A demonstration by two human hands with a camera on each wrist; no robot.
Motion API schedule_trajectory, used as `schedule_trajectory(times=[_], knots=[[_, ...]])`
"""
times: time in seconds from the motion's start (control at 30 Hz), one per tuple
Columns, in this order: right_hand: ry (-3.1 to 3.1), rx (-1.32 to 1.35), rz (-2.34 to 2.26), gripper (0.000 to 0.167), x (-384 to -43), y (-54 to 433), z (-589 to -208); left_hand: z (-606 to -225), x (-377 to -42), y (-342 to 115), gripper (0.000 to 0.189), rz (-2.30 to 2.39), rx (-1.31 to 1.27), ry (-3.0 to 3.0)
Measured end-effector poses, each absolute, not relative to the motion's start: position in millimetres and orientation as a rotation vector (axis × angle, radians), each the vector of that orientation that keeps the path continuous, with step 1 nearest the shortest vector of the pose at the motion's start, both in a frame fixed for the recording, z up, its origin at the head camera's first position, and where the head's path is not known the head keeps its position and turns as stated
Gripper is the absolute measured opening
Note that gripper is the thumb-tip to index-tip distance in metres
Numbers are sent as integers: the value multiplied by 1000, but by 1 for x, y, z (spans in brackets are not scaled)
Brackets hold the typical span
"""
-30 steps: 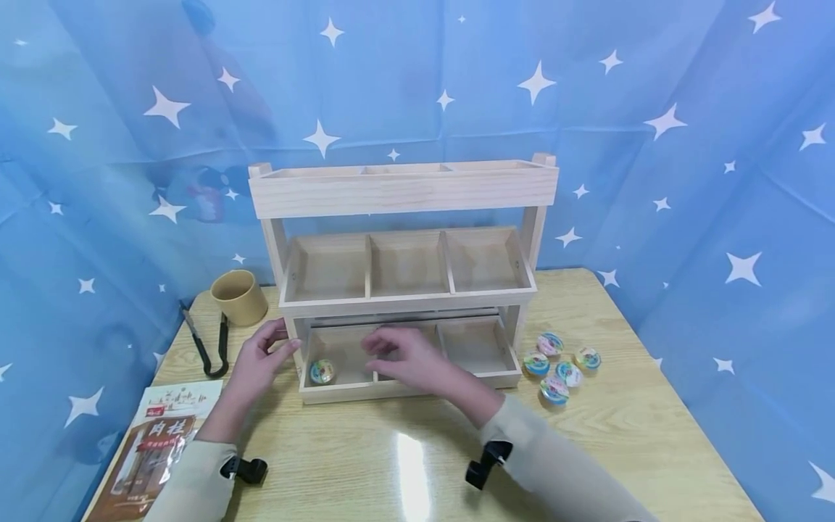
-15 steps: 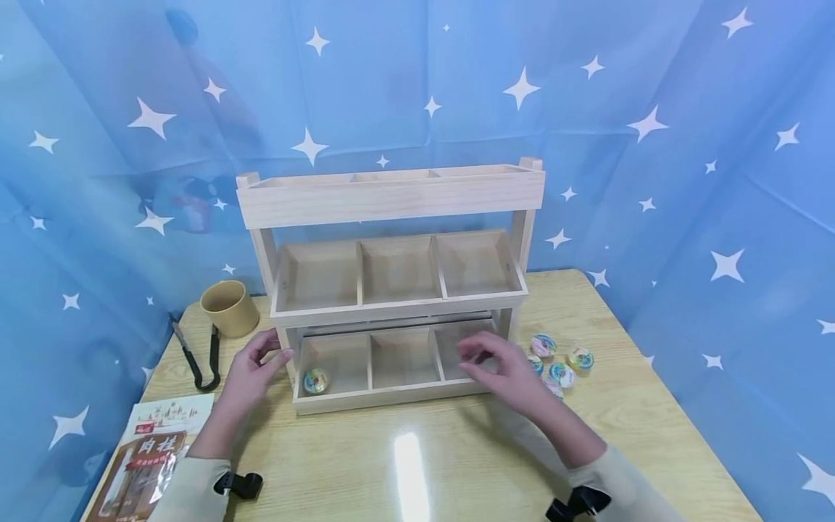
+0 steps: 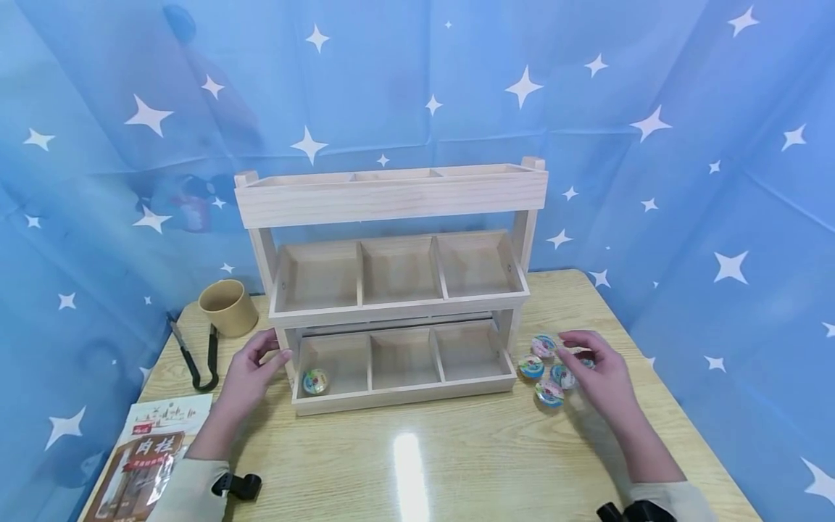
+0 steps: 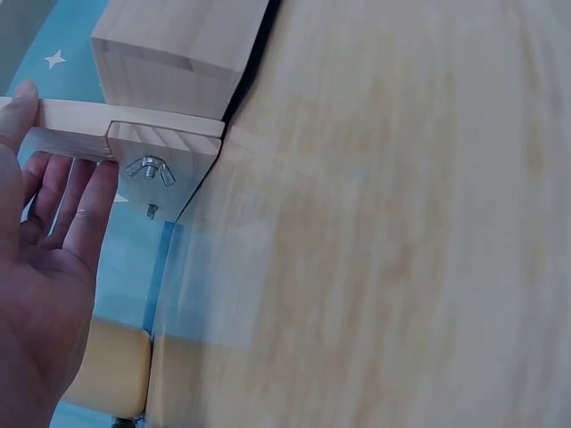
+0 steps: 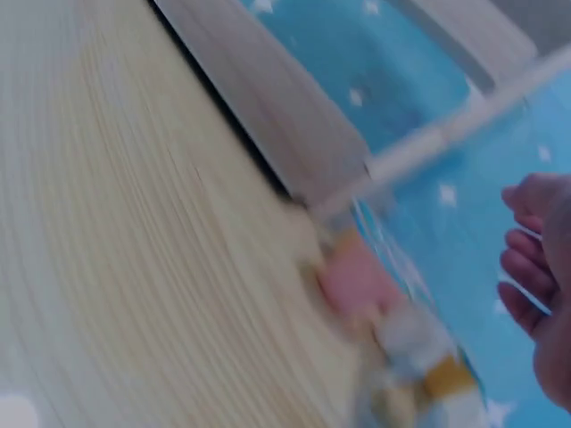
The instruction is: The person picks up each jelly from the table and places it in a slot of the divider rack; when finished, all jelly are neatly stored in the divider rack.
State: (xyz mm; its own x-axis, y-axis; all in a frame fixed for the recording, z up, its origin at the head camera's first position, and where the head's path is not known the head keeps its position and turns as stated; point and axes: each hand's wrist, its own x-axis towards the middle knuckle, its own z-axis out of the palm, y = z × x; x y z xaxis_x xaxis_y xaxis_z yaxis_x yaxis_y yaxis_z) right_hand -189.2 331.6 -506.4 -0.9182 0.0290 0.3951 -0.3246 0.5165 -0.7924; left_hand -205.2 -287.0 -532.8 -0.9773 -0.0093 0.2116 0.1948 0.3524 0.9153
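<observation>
A pale wooden three-tier rack (image 3: 391,201) stands on the table, its tiers divided into compartments. At its lower left post, my left hand (image 3: 248,377) holds the wood; the left wrist view shows the thumb on one side of the post (image 4: 71,120) and the fingers on the other. One small jelly cup (image 3: 316,381) lies in the bottom tier's left compartment. Right of the rack, several jelly cups (image 3: 549,394) with colourful lids sit in a cluster. My right hand (image 3: 603,377) is over this cluster, fingers loosely bent, partly covering the rightmost cup. Its wrist view is blurred.
A tan mug (image 3: 228,308) stands left of the rack, with a black-handled tool (image 3: 204,373) beside it. A brown and white printed packet (image 3: 146,457) lies at the front left. Blue starry cloth (image 3: 417,87) hangs close behind and along both sides.
My right hand has come out of the bottom tier, moved right past the rack, and is now over the cup cluster. The left hand stays on the post.
</observation>
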Motion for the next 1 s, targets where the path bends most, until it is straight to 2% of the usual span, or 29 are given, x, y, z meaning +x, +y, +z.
schedule_trajectory(times=[0.23,0.53,1.0], knots=[[-2478,129,1215,36,-192,379,-522,-535,-206,-287,45,-1682,-196,-2418],[-2738,52,1240,56,-192,401,-538,-532,-204,-287,44,-1699,-178,-2404],[-2792,92,1230,58,-195,405,-544,-534,-205,-287,45,-1709,-217,-2385]])
